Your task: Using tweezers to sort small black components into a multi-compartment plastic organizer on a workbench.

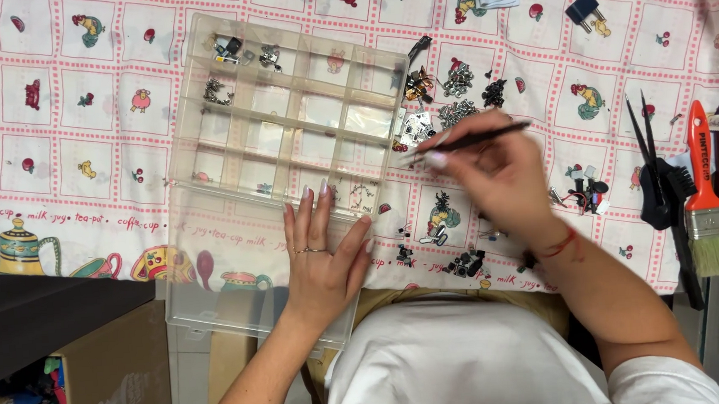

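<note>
The left hand (pixel 323 258) is pressed flat on the organizer box (pixel 280 132); black tweezers (pixel 476 139) are pinched by the right hand (pixel 500 181), sorting underway, a careful pick needed.

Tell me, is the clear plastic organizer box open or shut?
Open. The clear organizer box shows its compartments uncovered, and its lid lies flat toward the person, under the left hand.

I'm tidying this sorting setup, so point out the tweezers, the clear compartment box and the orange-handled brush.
black tweezers (pixel 489 137): head view, mid-shaft, beyond the right hand's fingers.
clear compartment box (pixel 288 119): head view, a divider wall among its upper compartments.
orange-handled brush (pixel 701 164): head view, on the orange handle.
</note>
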